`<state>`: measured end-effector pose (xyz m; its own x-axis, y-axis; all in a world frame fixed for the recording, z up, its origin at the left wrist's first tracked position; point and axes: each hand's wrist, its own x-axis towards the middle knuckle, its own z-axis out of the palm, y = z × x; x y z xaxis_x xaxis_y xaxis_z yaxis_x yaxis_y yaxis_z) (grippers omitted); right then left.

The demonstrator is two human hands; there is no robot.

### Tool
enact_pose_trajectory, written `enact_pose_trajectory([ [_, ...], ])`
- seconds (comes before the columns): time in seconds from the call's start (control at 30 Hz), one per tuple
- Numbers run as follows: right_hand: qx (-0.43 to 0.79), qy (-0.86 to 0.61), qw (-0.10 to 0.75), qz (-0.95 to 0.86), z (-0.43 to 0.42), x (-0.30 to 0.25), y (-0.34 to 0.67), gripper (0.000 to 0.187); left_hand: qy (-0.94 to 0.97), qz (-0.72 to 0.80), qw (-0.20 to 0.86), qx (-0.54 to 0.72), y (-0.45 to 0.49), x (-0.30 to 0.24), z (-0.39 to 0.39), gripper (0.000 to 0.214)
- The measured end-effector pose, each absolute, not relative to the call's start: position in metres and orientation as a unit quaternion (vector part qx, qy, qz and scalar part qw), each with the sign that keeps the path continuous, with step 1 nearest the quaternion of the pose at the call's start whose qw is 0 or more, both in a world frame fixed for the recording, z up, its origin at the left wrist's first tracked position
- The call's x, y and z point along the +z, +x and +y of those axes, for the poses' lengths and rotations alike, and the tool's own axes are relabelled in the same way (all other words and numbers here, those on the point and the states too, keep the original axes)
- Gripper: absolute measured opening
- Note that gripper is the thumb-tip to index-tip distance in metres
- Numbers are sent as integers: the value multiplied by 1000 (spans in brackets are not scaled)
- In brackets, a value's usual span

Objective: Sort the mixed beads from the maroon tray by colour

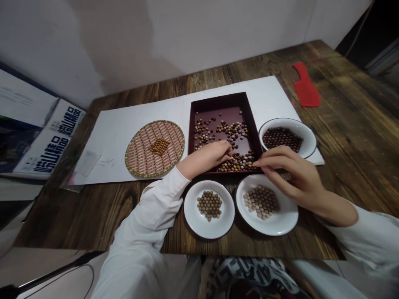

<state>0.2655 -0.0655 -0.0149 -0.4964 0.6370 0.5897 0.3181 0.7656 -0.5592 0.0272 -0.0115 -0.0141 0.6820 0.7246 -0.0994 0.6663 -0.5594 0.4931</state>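
Note:
My left hand (218,151) reaches into a dark maroon box (257,145), its fingers curled down among mixed beads (237,162) of brown, yellow and pale colours. Whatever its fingertips hold, if anything, is hidden. Over the box's front right corner, my right hand (289,172) has thumb and fingers pinched together; what is between them is too small to make out. Below it sits a white plate (266,230) of pale beads (261,202). Left of that, a smaller white plate (208,234) holds greenish-brown beads (209,204).
A white bowl (310,143) of dark brown beads (282,139) stands right of the box. On the left, a round woven tray (140,149) carries yellow-brown beads (159,146). A white sheet (168,108) lies beneath. A red scraper-like tool (307,89) rests at the far right.

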Motion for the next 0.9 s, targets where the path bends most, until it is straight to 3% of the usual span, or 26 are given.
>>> enact_pose_trajectory([
  [0.33,109,-311,385,-862,-57,-19,262,21,834,335,409,156,29,-1,-16,13],
  [0.6,43,-300,370,-878,-52,-18,253,20,768,295,552,138,25,7,-16,21],
  [0.9,45,-300,349,-887,-53,-15,250,10,772,300,549,111,27,9,-16,17],
])
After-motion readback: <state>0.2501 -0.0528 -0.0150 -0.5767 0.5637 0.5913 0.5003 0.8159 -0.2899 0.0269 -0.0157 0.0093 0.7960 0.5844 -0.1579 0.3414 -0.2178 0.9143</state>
